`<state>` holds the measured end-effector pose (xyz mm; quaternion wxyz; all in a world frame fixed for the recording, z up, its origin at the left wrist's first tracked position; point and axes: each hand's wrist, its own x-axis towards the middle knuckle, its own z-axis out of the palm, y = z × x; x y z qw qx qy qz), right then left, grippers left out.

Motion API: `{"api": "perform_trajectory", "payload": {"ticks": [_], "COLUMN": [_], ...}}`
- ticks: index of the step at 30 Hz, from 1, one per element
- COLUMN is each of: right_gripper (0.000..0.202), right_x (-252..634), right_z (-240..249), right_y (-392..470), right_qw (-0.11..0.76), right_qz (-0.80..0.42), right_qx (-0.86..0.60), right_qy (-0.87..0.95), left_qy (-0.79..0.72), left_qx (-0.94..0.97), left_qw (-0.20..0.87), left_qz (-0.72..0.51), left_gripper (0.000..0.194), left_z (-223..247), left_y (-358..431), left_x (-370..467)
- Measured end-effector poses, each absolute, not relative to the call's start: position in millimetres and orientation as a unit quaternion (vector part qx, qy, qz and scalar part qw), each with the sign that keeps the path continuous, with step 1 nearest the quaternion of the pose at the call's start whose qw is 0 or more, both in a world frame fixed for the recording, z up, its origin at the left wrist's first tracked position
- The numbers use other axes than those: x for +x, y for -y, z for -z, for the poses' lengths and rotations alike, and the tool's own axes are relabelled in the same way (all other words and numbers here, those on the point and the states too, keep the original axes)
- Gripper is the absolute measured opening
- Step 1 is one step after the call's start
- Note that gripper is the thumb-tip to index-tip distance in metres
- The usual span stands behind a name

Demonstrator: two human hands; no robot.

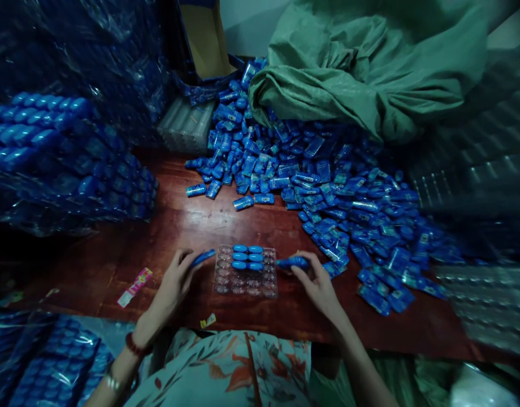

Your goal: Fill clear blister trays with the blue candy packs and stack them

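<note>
A clear plastic tray [245, 285] with rows of moulded cups lies on the wooden table in front of me. Several blue wrapped capsule-shaped packs [247, 257] sit in its upper middle cups, while the lower cups show bare plastic. Just left of the tray, my left hand [180, 272] is closed on a slim blue wrapped pack [203, 258]. To the tray's right, my right hand [311, 277] grips blue wrapped packs [294, 262]; how many is hidden by the fingers. Both hands are apart from the tray.
A big heap of blue wrapped packs [328, 186] spills from a green cloth sack [370, 79]. Filled, film-wrapped stacks [73, 164] stand at left. Stacked clear trays [187, 124] are at the back, with more trays [484, 299] at right. A pink wrapper [135, 287] lies left.
</note>
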<state>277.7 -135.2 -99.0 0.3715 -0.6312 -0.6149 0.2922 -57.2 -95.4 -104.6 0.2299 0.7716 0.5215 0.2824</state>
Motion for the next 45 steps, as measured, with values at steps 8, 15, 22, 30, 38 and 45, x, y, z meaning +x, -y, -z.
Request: {"api": "perform_trajectory", "payload": {"ticks": [8, 15, 22, 30, 38, 45], "right_gripper": [0.017, 0.029, 0.027, 0.034, 0.038, 0.045], "right_x": [219.3, 222.9, 203.2, 225.8, 261.6, 252.5], "right_z": [115.3, 101.6, 89.4, 91.6, 104.5, 108.8], "right_y": [164.1, 159.7, 144.2, 148.7, 19.7, -44.6], "right_qw": [0.43, 0.176, 0.074, 0.157, 0.127, 0.003], "right_qz": [-0.231, -0.039, 0.04, 0.085, 0.034, -0.016], "right_qx": [-0.549, -0.522, -0.483, -0.469, -0.597, -0.608], "right_qy": [0.678, 0.834, 0.871, 0.865, 0.791, 0.794], "left_qy": [-0.434, -0.29, -0.196, -0.245, -0.447, -0.473], "left_qx": [0.814, 0.91, 0.969, 0.952, 0.874, 0.878], "left_qw": [0.19, 0.105, 0.072, 0.021, 0.076, 0.067], "left_qz": [-0.335, -0.277, -0.129, -0.185, -0.174, -0.038], "left_gripper": [0.03, 0.039, 0.023, 0.037, 0.031, 0.031], "left_z": [120.4, 125.3, 101.1, 96.9, 92.7, 98.9], "left_y": [136.3, 111.1, 98.9, 96.8, -36.6, -72.0], "left_x": [-12.8, -9.1, 10.7, 1.8, 49.6, 92.0]}}
